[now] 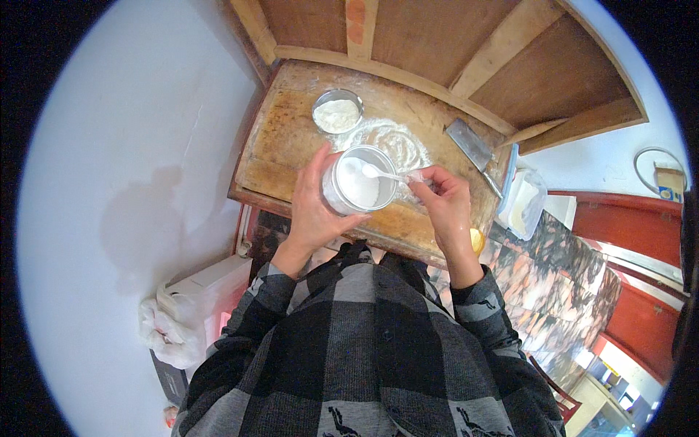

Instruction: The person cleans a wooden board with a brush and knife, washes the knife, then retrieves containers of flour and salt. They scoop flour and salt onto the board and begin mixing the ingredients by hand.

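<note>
My left hand is wrapped around a clear jar of white powder, lifted above the front part of the wooden board. Between the thumb and fingers of my right hand is the handle of a small white spoon, whose bowl sits inside the jar's mouth over the powder. Beyond the jar, a round metal bowl holds a pale flour-like powder. Similar powder lies spread in swirls on the board.
On the board's right side lies a cleaver. A clear plastic bin with white contents stands beyond that edge. A yellow round object shows behind my right wrist. Wooden panelling rises at the back; a white wall bounds the left.
</note>
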The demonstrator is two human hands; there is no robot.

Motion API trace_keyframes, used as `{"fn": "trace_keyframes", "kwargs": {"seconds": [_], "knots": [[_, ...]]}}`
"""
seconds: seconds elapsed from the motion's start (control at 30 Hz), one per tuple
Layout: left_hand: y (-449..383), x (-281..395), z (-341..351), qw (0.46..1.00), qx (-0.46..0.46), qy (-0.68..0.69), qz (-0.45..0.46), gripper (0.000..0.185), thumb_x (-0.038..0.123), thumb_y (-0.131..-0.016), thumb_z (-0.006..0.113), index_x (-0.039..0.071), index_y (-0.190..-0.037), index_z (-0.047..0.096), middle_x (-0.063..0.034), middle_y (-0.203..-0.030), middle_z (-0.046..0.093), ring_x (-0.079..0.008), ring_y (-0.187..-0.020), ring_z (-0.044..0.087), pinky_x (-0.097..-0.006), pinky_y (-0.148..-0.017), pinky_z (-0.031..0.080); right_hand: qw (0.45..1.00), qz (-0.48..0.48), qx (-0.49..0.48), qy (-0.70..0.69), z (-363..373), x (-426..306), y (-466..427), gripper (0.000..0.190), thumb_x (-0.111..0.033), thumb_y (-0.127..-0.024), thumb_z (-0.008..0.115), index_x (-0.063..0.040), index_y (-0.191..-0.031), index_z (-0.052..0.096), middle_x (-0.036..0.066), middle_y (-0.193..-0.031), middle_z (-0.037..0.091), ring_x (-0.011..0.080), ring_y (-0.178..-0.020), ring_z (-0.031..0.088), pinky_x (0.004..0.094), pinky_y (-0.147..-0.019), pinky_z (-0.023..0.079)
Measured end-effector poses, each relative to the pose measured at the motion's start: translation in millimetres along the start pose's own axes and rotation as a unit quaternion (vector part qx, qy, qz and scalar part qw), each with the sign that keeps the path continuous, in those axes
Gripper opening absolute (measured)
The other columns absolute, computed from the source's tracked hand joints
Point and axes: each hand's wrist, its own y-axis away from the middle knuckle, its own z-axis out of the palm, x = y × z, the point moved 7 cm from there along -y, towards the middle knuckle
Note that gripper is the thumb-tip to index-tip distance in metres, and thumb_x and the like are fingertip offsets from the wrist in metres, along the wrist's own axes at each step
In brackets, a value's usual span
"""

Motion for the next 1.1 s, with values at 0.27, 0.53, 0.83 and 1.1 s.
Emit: {"fn": "trace_keyframes", "kwargs": {"seconds": [0.27, 0.53, 0.83, 1.1], "knots": [[5, 1, 6, 1.000, -0.008, -0.010, 0.001, 0.116, 0.028, -0.055, 0.095, 0.004, -0.152, 0.034, -0.0151, -0.134, 0.060, -0.0347, -0.124, 0.054, -0.0466, -0.107, 0.041, 0.993, 0.064, -0.010, -0.095, -2, 7, 4, 0.008, -0.004, -0.089, 0.071, -0.002, -0.096, 0.073, -0.003, -0.080, 0.068, 0.0044, -0.067, 0.056, 0.0209, -0.060, 0.043], [16, -14, 2, 0.999, -0.016, -0.007, -0.039, 0.117, 0.029, -0.055, 0.095, 0.007, -0.152, 0.035, -0.0159, -0.135, 0.059, -0.0346, -0.126, 0.054, -0.0464, -0.108, 0.041, 0.989, 0.010, 0.028, -0.146, -30, -9, -5, 0.007, -0.004, -0.091, 0.069, -0.002, -0.098, 0.071, -0.001, -0.086, 0.070, 0.0061, -0.072, 0.059, 0.0218, -0.065, 0.045], [39, -35, -25, 0.995, 0.011, -0.045, -0.091, 0.119, 0.029, -0.054, 0.097, 0.007, -0.152, 0.035, -0.0201, -0.135, 0.057, -0.0365, -0.127, 0.054, -0.0469, -0.108, 0.041, 0.986, -0.107, 0.105, 0.067, -56, -31, -33, 0.010, -0.007, -0.090, 0.073, 0.001, -0.096, 0.072, -0.003, -0.081, 0.068, 0.0027, -0.069, 0.056, 0.0199, -0.064, 0.045], [38, -35, -26, 0.994, 0.007, -0.068, -0.089, 0.120, 0.032, -0.054, 0.097, 0.007, -0.153, 0.034, -0.0203, -0.136, 0.056, -0.0368, -0.127, 0.054, -0.0469, -0.108, 0.041, 0.957, -0.171, 0.144, 0.187, -63, -57, -37, 0.012, -0.007, -0.093, 0.071, 0.002, -0.101, 0.072, -0.001, -0.084, 0.069, 0.0042, -0.076, 0.060, 0.0202, -0.068, 0.048]]}}
